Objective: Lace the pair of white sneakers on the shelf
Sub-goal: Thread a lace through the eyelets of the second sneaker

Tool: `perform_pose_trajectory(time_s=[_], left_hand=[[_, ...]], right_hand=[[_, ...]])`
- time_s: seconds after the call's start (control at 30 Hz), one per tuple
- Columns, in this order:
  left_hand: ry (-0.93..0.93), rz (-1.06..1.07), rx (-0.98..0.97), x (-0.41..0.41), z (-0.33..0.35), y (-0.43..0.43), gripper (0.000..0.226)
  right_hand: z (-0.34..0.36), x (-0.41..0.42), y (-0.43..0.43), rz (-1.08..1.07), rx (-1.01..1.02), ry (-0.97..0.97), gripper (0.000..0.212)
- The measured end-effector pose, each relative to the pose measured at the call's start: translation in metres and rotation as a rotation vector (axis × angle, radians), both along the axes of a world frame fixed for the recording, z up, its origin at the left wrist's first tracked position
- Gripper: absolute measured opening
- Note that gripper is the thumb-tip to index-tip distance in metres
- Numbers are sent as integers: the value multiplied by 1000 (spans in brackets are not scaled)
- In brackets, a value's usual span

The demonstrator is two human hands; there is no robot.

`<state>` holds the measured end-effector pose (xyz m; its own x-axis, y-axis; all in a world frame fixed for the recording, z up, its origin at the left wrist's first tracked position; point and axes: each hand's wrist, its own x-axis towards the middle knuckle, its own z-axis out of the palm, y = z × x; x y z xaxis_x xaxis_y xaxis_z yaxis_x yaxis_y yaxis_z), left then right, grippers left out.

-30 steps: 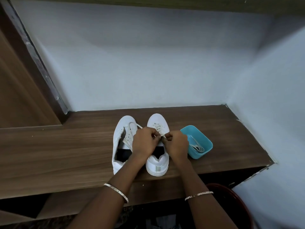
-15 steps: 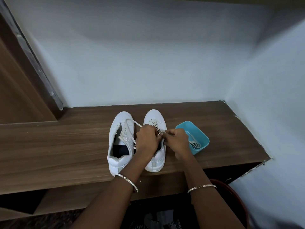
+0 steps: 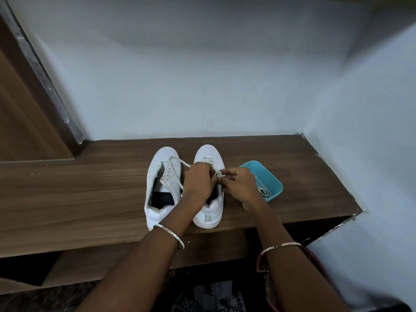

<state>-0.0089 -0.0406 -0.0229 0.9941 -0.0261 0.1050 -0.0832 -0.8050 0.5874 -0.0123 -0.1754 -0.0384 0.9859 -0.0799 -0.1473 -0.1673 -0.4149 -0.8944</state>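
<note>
Currently, item one: right-hand sneaker [image 3: 208, 154], white, standing toe-to-wall on the wooden shelf [image 3: 90, 194], just beside its mate. Both hands are working over its tongue. Left grip [image 3: 199, 181] is curling down over the eyelet rows, seemingly pinching the lace [image 3: 219, 174]. Right grip [image 3: 239, 185] is pinching the same lace near its end, between thumb and fingertips.

Item two: left-hand sneaker [image 3: 157, 167], a slack lace [image 3: 173, 174] lying loose across its upper.

Item three: blue tub [image 3: 273, 180], just beside the right grip, holding a coiled white cord [image 3: 264, 191].

Handling note: the lace is looking thin, limp and light, likely slipping unless pinched close to the tip. The shoe is looking light but firm-walled, probably wanting steadying at the eyelet edge during threading.
</note>
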Motion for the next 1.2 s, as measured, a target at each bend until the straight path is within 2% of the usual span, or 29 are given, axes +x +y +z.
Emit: perform_pose_trajectory(time_s=[0.13, 0.4, 0.5, 0.63, 0.73, 0.83, 0.93, 1.03, 1.13, 1.2], left_hand=[[10, -8, 41, 3, 2, 1, 12], [-14, -99, 332, 4, 5, -8, 10], [-21, -96, 362, 7, 8, -7, 12], [-39, -46, 210, 16, 5, 3, 12], [4, 3, 26, 19, 4, 11, 6], [25, 6, -125, 19, 8, 17, 3], [-66, 83, -229, 17, 6, 29, 4], [-127, 216, -237, 14, 3, 53, 16], [-73, 255, -214, 13, -5, 78, 18], [-24, 244, -236, 10, -8, 86, 16]], right_hand=[[-1, 3, 1, 0, 4, 0, 20], [3, 5, -1, 6, 99, 43, 19], [4, 5, -1, -4, 143, 50, 19], [3, 6, -2, -75, 253, 86, 19], [1, 7, 2, -117, 356, 100, 16], [-2, 8, 8, -201, 338, 35, 12], [2, 9, 9, -284, 318, -62, 12], [18, 10, -3, -307, 599, -104, 9], [36, 9, -29, -310, 977, -73, 17], [46, 10, -46, -361, 1105, -55, 19]])
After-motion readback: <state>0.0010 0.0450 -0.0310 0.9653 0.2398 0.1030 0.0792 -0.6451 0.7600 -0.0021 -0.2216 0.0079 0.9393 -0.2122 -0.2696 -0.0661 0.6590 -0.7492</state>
